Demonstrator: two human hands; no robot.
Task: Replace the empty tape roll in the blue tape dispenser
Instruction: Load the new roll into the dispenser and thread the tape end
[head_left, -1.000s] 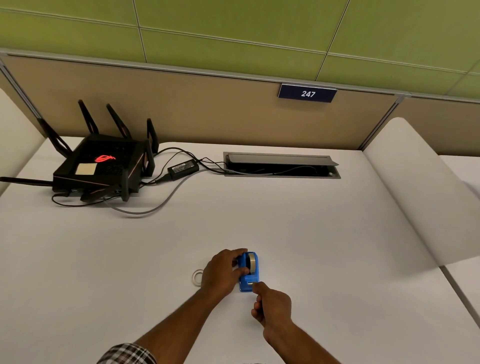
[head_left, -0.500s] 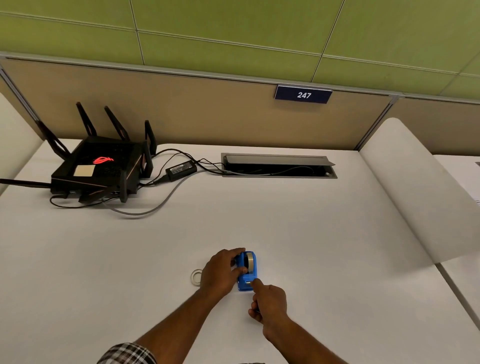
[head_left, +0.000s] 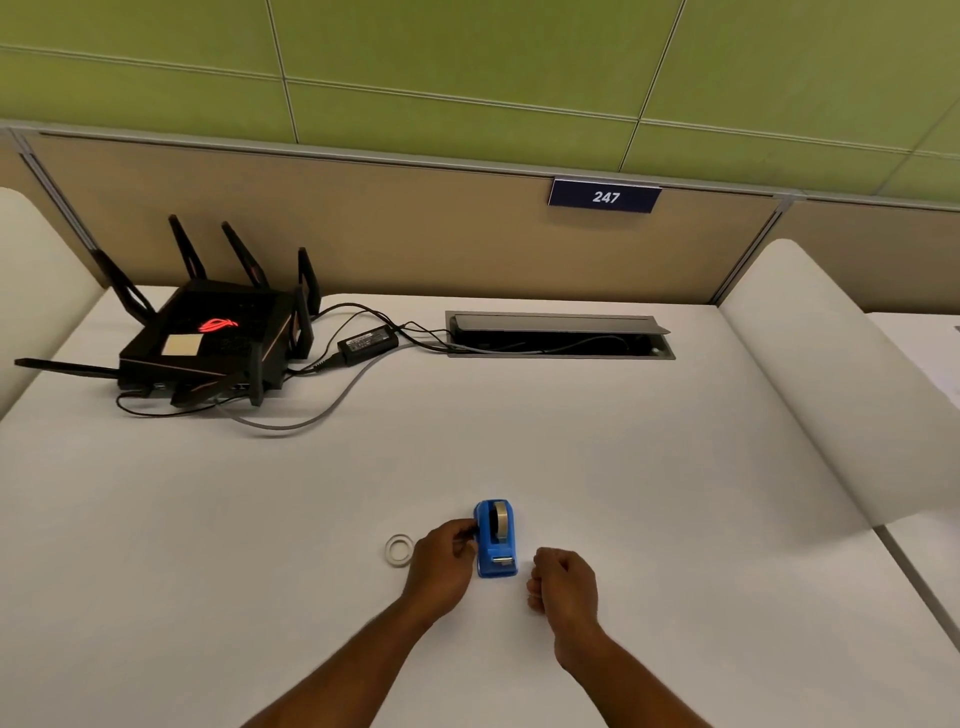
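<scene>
Head view, looking down on the white desk surface (head_left: 623, 467). I see the small blue plastic tape dispenser (head_left: 496, 540) standing upright near the front middle of the desk, cutter end toward me. A roll of pale tape (head_left: 501, 514) sits in its cradle, edge-on to the camera.

Left hand (head_left: 441, 566): fingers curled, fingertips (head_left: 467, 532) against the left wall of the dispenser, touching it. I cannot tell whether they pinch it or only rest there (the thumb is hidden behind the knuckles). No separate object visible in this hand.

Right hand (head_left: 563, 579): drawn into a loose fist, just beside the dispenser's right front corner but apart from it, a strip of bare desk between them. It appears to hold nothing; the inside of the fist is hidden.

The thin white empty tape core ring (head_left: 399, 550) lies flat on the desk just left of the left hand, not touched.

Far left at the back: a black router with upright antennas and a glowing red logo (head_left: 208, 338), its cables running toward a grey recessed cable tray (head_left: 558, 336). On the beige partition, a dark blue number plate reading 247 (head_left: 604, 196).
</scene>
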